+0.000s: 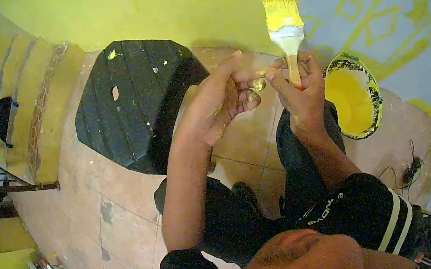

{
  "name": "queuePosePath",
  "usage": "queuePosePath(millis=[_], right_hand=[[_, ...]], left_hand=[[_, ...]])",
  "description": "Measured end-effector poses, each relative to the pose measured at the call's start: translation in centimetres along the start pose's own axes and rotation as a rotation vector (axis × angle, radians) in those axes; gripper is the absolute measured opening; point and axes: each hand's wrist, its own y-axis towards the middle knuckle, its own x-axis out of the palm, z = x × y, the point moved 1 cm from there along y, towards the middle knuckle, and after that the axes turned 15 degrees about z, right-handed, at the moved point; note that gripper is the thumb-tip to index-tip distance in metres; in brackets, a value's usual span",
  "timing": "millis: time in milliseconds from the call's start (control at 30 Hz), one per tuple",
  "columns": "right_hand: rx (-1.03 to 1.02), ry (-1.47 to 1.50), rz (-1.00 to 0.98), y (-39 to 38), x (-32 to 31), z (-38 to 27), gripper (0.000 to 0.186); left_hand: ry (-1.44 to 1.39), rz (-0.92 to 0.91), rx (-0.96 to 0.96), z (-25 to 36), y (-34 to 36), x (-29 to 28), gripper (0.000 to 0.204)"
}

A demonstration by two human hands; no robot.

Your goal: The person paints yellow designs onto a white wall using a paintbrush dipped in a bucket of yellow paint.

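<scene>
Brush handling at a partly yellow wall [169, 4]. We see the right hand [304, 98] closed around the handle of a flat paintbrush [286, 35], in front of the body, with the yellow-loaded bristles directed to the far side. The left hand [215, 100] lies just to the left; its fingers are partly curled, with yellow on the tips, and reach close to the right thumb. We cannot tell whether they pinch anything or touch the handle. To the right stands a bucket [378, 97] of yellow paint [350, 99], its rim dark and smeared; to the left, a black ridged surface [113, 112] bears a few spots.

For good control, we judge that the grip should sit firm but light on the handle, with the fingers clear of the wet bristles. We advise a level brush, since a raised tip may let paint run toward the hand. We also favour wiping the stained left fingertips, because wet paint makes a grip slippery.
</scene>
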Motion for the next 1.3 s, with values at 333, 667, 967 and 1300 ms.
queuePosePath(millis=[333, 667, 967, 1300], right_hand=[[0.015, -0.052, 0.002, -0.1, 0.2, 0.0, 0.044], [0.098, -0.011, 0.028, -0.3, 0.2, -0.6, 0.043], [0.102, 0.010, 0.037, -0.4, 0.3, -0.5, 0.041], [0.128, 0.013, 0.011, -0.4, 0.3, -0.8, 0.041]], left_hand=[[0.056, -0.056, 0.033, 0.2, -0.3, -0.4, 0.041], [0.058, 0.035, 0.105, 1.2, -1.0, -0.5, 0.045], [0.078, -0.026, 0.075, 1.1, -0.7, -0.6, 0.045], [0.055, -0.001, 0.073, 0.9, -0.5, -0.6, 0.039]])
